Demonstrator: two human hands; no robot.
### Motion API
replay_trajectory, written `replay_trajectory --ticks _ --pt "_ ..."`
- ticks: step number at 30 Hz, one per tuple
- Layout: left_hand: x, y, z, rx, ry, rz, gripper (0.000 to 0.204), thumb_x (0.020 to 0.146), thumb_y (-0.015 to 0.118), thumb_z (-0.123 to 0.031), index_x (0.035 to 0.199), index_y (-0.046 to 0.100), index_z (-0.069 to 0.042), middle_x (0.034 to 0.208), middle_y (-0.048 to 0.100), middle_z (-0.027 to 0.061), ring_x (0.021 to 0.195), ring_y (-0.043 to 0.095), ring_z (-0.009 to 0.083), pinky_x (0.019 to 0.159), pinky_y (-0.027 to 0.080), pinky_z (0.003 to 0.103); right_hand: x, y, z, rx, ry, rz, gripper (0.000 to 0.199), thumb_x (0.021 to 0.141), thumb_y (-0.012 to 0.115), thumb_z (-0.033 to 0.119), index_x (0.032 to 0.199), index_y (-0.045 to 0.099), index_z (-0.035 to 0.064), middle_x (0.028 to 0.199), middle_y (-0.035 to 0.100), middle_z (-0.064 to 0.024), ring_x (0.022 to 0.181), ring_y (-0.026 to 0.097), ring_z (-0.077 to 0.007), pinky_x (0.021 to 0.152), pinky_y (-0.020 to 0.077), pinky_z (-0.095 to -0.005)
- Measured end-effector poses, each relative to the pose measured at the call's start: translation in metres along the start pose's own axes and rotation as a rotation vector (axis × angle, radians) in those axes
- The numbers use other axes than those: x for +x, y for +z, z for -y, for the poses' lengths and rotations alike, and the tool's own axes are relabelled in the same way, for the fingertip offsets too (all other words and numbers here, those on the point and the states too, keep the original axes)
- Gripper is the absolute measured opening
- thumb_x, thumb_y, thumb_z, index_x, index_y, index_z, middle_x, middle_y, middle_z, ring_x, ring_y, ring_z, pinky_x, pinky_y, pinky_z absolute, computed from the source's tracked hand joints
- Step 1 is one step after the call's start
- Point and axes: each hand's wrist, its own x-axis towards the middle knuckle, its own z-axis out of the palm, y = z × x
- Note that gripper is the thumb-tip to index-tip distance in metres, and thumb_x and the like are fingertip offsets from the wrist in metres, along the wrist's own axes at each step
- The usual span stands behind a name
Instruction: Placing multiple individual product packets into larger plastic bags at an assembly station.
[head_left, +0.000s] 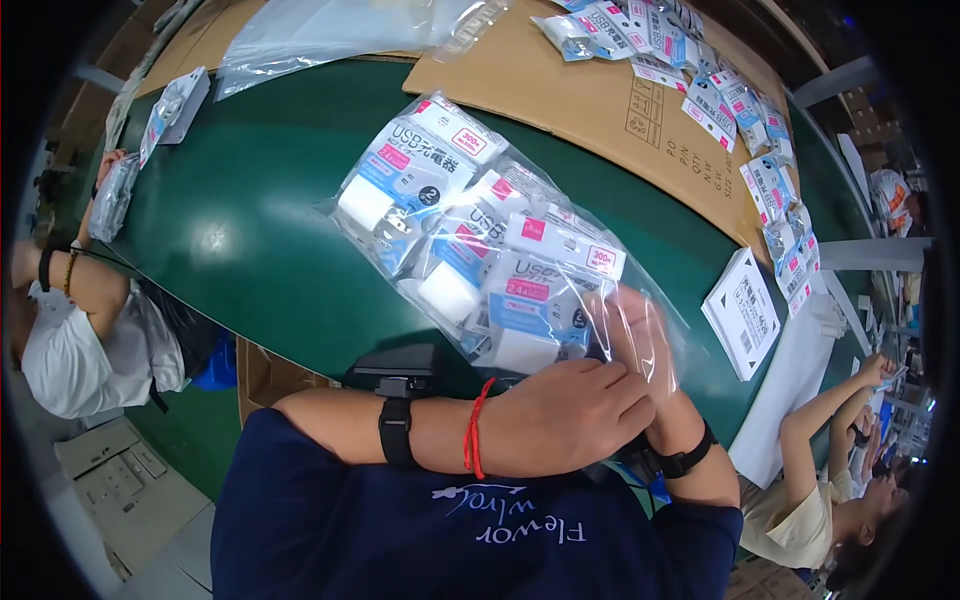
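Observation:
A large clear plastic bag lies on the green table in front of me, holding several white, blue and pink charger packs, each with a white block showing. My left hand, a red cord on its wrist, crosses in front of my right arm. Its fingers are closed on the bag's near right edge. My right hand shows through the film at the bag's right end. The fingers curl at the side of the nearest pack and are partly hidden there.
Beyond the bag lies a brown cardboard sheet, with more charger packs at its right side. White printed labels are stacked at right. Clear bags lie at the back. People sit left and right.

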Motion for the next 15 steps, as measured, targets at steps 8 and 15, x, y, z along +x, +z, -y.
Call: replay_trajectory --ticks 8,15 --pt "0.004 0.004 -0.004 0.06 0.043 -0.113 0.024 0.07 0.058 -0.01 0.09 0.056 0.002 0.085 0.053 0.0096 0.075 0.056 0.021 0.067 0.047 0.03 0.009 0.032 0.018 0.291 -0.016 -0.093 0.017 0.093 0.059 0.016 0.099 0.063 -0.0003 0.087 0.065 -0.003 0.069 0.058 -0.0081 0.058 0.0459 -0.0216" --pt "0.003 -0.003 -0.001 0.052 0.037 -0.061 0.024 0.069 0.059 -0.011 0.089 0.056 0.002 0.082 0.051 0.0089 0.073 0.055 0.021 0.066 0.047 0.03 -0.002 0.014 0.017 0.114 0.029 -0.023 0.017 0.092 0.06 0.016 0.094 0.063 -0.0004 0.083 0.064 -0.003 0.066 0.056 -0.0074 0.058 0.0448 -0.0206"
